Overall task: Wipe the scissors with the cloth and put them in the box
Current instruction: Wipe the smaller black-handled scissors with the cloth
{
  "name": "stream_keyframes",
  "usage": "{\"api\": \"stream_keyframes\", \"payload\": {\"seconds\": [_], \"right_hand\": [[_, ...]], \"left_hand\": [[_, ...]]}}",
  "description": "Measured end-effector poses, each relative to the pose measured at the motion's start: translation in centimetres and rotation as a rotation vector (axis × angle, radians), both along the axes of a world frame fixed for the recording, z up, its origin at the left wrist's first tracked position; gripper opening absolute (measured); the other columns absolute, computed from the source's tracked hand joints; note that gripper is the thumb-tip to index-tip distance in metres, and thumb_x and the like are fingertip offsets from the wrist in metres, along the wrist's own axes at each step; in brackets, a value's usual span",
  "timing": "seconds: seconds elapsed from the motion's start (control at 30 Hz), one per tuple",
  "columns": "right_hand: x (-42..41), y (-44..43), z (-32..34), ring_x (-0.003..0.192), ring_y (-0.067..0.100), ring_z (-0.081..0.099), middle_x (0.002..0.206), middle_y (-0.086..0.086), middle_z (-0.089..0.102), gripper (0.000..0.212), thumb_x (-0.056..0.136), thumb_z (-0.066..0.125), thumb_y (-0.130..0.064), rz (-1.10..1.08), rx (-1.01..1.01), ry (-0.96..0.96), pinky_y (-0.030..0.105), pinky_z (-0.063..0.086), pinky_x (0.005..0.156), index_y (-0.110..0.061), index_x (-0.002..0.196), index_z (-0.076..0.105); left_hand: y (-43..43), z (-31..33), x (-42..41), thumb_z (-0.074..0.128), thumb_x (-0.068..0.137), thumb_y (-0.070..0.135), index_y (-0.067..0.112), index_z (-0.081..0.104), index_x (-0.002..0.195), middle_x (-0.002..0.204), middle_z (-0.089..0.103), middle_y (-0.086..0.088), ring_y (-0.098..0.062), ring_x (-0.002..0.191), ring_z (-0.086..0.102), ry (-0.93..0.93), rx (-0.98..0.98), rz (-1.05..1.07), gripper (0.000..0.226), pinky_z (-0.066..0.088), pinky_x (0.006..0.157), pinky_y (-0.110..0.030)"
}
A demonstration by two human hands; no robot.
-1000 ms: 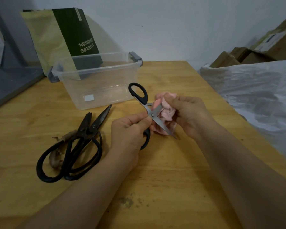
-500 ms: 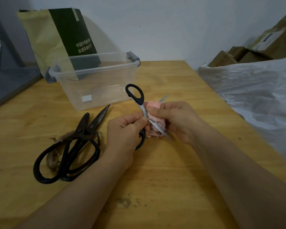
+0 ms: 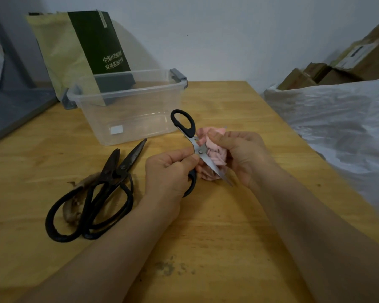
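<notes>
Head view: left hand [image 3: 171, 169] is gripping the black-handled scissors [image 3: 200, 152] near the pivot, blades spread. Right hand [image 3: 243, 154] is bunching the pink cloth [image 3: 216, 155] around one blade, so wiping looks underway. Clear box [image 3: 127, 114] is sitting behind, nothing visible inside. Dark old scissors [image 3: 122, 167] are lying on the table [image 3: 206, 226], likely pending. Boxing not yet done.

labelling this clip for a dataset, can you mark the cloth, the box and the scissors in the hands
cloth [image 3: 216, 154], head view, on the bunched pink folds beside the blade
box [image 3: 127, 121], head view, on its clear front wall
scissors [image 3: 200, 151], head view, on the metal at the pivot screw
</notes>
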State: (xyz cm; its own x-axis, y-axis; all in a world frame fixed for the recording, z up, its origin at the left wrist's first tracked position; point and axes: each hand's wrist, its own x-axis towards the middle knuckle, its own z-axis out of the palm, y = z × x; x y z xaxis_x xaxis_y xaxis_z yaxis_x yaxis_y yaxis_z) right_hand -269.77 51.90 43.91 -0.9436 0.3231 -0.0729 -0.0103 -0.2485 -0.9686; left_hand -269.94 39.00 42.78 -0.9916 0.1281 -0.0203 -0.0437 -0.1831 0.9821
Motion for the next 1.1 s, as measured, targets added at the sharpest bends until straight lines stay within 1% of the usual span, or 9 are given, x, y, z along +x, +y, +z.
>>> {"api": "stream_keyframes", "payload": {"seconds": [0.17,0.27,0.4,0.47,0.57,0.67,0.8,0.93,1.1], "right_hand": [[-0.5,0.4,-0.2,0.045,0.017,0.064,0.055,0.009,0.066,0.022,0.083,0.069,-0.011,-0.145,-0.048,0.026,0.023,0.05,0.041,0.009,0.087,0.063],[-0.5,0.6,-0.2,0.043,0.017,0.062,0.05,0.007,0.065,0.026,0.088,0.064,-0.008,-0.165,-0.09,0.048,0.023,0.05,0.039,0.0,0.063,0.069],[-0.2,2.6,0.0,0.064,0.028,0.067,0.068,0.015,0.069,0.014,0.084,0.068,-0.007,-0.349,-0.121,0.062,0.033,0.06,0.059,0.002,0.075,0.064],[0.1,3.3,0.3,0.077,0.033,0.07,0.083,0.02,0.07,0.007,0.08,0.072,-0.004,-0.326,0.005,0.063,0.041,0.06,0.072,0.001,0.082,0.067],[0.7,3.0,1.3,0.065,0.011,0.067,0.078,0.003,0.066,0.027,0.071,0.079,-0.002,-0.245,0.379,0.018,0.024,0.055,0.057,-0.014,0.089,0.063],[1.2,1.7,2.1,0.066,0.007,0.062,0.075,-0.005,0.063,0.029,0.067,0.083,-0.009,-0.196,0.64,0.066,0.025,0.051,0.057,-0.02,0.085,0.063],[1.4,-0.3,1.4,0.067,0.004,0.065,0.069,-0.014,0.068,0.016,0.075,0.078,-0.016,-0.011,0.751,0.167,0.017,0.051,0.059,-0.03,0.076,0.071],[0.9,-1.3,0.3,0.088,0.013,0.063,0.092,-0.004,0.068,0.005,0.08,0.074,-0.019,0.054,1.013,0.21,0.033,0.052,0.08,-0.023,0.083,0.077],[0.8,-1.2,0.2,0.078,0.019,0.066,0.085,0.001,0.07,0.01,0.073,0.075,-0.008,0.107,1.052,0.106,0.039,0.057,0.072,-0.017,0.069,0.073]], "left_hand": [[0.0,0.1,0.0,0.062,0.084,-0.003,0.012,0.068,0.08,0.061,0.067,-0.008,-0.014,0.056,0.059,0.004,0.01,-0.015,0.017,0.053,0.056,-0.02],[-0.1,0.0,0.0,0.062,0.084,-0.004,0.004,0.067,0.091,0.063,0.065,-0.01,-0.014,0.053,0.056,0.006,0.005,-0.031,0.012,0.051,0.056,-0.021],[-0.6,-0.2,0.0,0.062,0.084,-0.003,0.006,0.068,0.088,0.059,0.065,-0.006,-0.011,0.05,0.056,0.016,-0.006,-0.004,0.011,0.051,0.058,-0.024],[-0.9,-0.3,-0.2,0.062,0.085,-0.002,0.01,0.066,0.088,0.059,0.065,-0.005,-0.011,0.051,0.057,0.016,0.004,0.033,0.013,0.052,0.062,-0.025],[-0.8,-0.2,-0.3,0.062,0.085,-0.001,0.014,0.066,0.087,0.059,0.065,-0.003,-0.013,0.054,0.057,0.021,0.003,0.046,0.016,0.052,0.067,-0.027],[-0.8,-0.1,-0.2,0.061,0.083,-0.005,0.017,0.069,0.075,0.055,0.062,-0.002,-0.015,0.055,0.055,0.027,0.0,0.04,0.025,0.05,0.066,-0.028],[-0.8,0.4,0.2,0.055,0.077,-0.015,0.026,0.071,0.047,0.047,0.061,0.003,-0.014,0.053,0.057,0.049,-0.028,0.004,0.053,0.047,0.049,-0.014],[-0.7,0.7,0.7,0.055,0.074,-0.019,0.02,0.069,0.059,0.047,0.064,0.002,-0.003,0.043,0.058,0.07,-0.015,-0.011,0.045,0.046,0.043,-0.012],[-0.8,0.5,0.5,0.053,0.075,-0.018,0.022,0.069,0.055,0.045,0.062,0.004,-0.001,0.041,0.057,0.003,0.015,0.038,0.048,0.047,0.044,-0.011]]}}
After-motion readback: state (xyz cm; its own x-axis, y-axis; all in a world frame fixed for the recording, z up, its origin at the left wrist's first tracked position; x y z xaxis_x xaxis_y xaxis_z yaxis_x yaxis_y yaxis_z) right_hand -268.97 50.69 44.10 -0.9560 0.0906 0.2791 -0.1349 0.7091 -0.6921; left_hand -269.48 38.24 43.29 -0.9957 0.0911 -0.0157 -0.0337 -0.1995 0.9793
